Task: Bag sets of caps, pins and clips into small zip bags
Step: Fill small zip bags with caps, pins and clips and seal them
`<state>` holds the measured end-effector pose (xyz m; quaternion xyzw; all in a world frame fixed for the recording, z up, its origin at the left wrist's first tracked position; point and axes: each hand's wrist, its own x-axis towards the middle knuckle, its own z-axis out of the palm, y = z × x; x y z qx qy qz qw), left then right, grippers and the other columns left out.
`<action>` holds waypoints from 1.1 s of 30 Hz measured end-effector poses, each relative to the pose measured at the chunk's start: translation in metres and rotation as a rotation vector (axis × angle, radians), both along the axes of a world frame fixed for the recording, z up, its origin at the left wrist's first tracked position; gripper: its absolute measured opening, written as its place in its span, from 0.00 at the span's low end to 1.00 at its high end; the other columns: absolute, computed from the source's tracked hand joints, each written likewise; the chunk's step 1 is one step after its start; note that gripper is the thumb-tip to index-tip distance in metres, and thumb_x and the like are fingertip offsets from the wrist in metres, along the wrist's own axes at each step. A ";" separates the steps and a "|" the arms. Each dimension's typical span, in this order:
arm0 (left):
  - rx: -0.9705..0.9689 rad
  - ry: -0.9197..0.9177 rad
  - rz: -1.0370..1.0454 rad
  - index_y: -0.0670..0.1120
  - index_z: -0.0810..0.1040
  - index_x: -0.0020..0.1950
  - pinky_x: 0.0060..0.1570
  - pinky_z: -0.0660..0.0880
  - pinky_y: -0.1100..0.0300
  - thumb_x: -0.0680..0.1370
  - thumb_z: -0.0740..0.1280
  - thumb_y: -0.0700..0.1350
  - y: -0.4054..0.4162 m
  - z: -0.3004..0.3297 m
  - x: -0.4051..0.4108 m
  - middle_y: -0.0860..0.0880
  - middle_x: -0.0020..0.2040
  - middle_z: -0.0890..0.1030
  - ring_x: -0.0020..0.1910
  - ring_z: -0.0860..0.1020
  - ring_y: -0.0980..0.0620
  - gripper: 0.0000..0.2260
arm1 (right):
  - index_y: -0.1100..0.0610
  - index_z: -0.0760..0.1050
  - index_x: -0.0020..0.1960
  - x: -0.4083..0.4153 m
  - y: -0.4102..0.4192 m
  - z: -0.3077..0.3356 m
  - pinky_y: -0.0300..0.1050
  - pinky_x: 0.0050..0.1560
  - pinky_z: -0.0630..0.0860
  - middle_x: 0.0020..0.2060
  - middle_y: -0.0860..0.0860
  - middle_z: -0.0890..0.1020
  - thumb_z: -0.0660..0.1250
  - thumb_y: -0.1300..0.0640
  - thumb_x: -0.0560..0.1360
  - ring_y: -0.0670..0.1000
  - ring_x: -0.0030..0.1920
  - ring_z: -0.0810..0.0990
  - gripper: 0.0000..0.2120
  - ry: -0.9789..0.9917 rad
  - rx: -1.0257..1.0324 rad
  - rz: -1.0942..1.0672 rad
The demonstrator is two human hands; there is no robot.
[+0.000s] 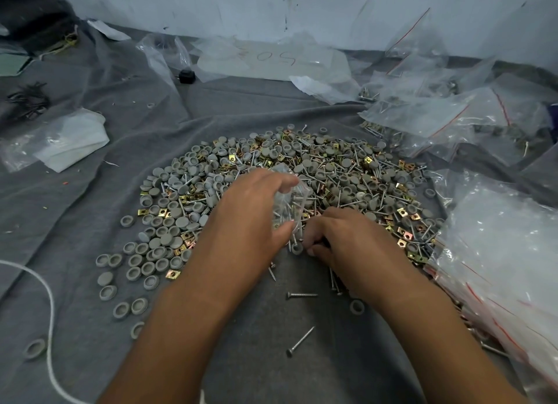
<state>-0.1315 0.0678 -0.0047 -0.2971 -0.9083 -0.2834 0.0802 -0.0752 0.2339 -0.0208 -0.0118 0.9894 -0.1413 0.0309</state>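
From the head camera, looking down: a big pile [287, 186] of gray caps, shiny pins and gold clips lies on a gray cloth [90, 198]. The left hand [250, 213] holds a small zip bag [288, 204] just over the pile, fingers and thumb curled round it. Some pins are already inside the bag. The right hand [341, 240] is down at the near edge of the pile, its fingers bent and pinching at a gray cap [297, 249]. I think the bag is being filled right now. Next, the cap needs to be lifted and dropped into the bag's mouth. Filled bags [447, 123] lie far right.
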 end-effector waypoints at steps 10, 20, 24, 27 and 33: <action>0.004 -0.016 0.011 0.53 0.76 0.66 0.52 0.64 0.69 0.71 0.77 0.46 0.001 -0.001 0.001 0.58 0.56 0.76 0.47 0.68 0.62 0.24 | 0.50 0.79 0.54 -0.001 0.007 0.005 0.30 0.45 0.78 0.45 0.41 0.83 0.71 0.58 0.78 0.39 0.46 0.83 0.06 0.520 -0.570 -0.103; 0.004 -0.003 0.003 0.52 0.77 0.65 0.54 0.66 0.66 0.71 0.77 0.46 -0.001 0.000 -0.001 0.57 0.57 0.77 0.49 0.69 0.61 0.24 | 0.49 0.79 0.50 -0.005 -0.001 0.006 0.27 0.46 0.68 0.43 0.39 0.80 0.74 0.56 0.76 0.37 0.43 0.76 0.05 0.683 -0.392 -0.072; 0.012 -0.007 -0.009 0.52 0.76 0.66 0.55 0.67 0.66 0.71 0.77 0.45 -0.001 -0.001 0.000 0.57 0.58 0.77 0.50 0.70 0.62 0.25 | 0.41 0.76 0.51 -0.002 0.005 -0.006 0.44 0.47 0.76 0.46 0.38 0.77 0.74 0.46 0.74 0.42 0.49 0.76 0.09 0.099 -0.123 -0.095; 0.017 -0.008 -0.005 0.52 0.76 0.66 0.53 0.65 0.68 0.70 0.77 0.46 -0.001 -0.002 -0.001 0.59 0.57 0.75 0.50 0.70 0.63 0.25 | 0.41 0.79 0.54 -0.002 0.000 -0.008 0.46 0.50 0.75 0.49 0.39 0.77 0.73 0.46 0.76 0.45 0.54 0.73 0.08 0.014 -0.029 -0.038; 0.005 0.021 0.000 0.52 0.77 0.65 0.48 0.63 0.74 0.70 0.78 0.45 -0.004 -0.004 -0.003 0.62 0.54 0.71 0.48 0.67 0.64 0.25 | 0.43 0.76 0.55 0.000 -0.001 -0.007 0.48 0.52 0.76 0.49 0.40 0.74 0.68 0.47 0.78 0.44 0.52 0.74 0.06 0.050 -0.149 -0.046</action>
